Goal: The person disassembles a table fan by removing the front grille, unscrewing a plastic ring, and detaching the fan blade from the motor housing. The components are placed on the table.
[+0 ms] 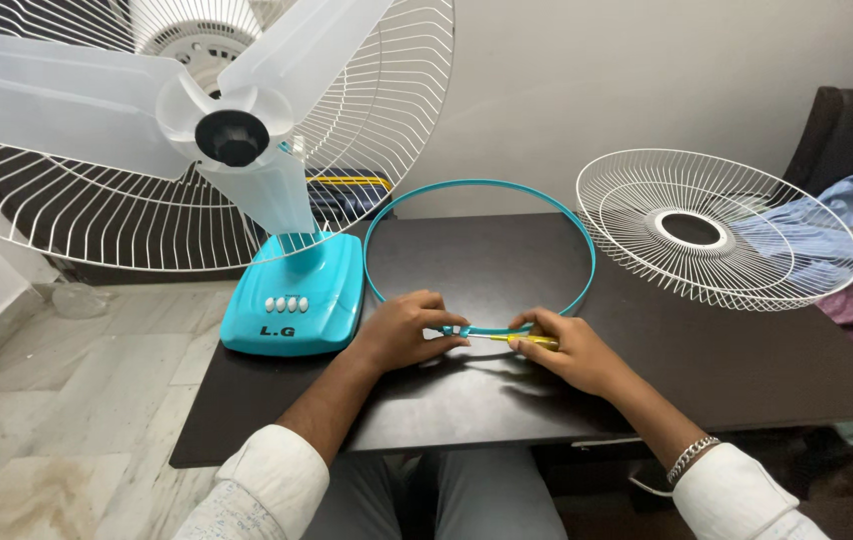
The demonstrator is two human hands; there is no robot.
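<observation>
One teal guard ring (480, 250) lies flat on one dark table (707, 350), its near arc close to the table's front edge. The left hand (405, 330) pinches the ring's clasp at the near arc; the right hand (565, 350) is closed around one yellow-handled screwdriver (519, 339), tip at the same clasp. One detached white wire grille (717, 230) rests at the table's right, overhanging the far edge. One fan with a teal base (297, 295), three translucent blades (67, 100) and its rear grille (367, 120) stands at the left corner. Bare tabletop remains right of the hands.
</observation>
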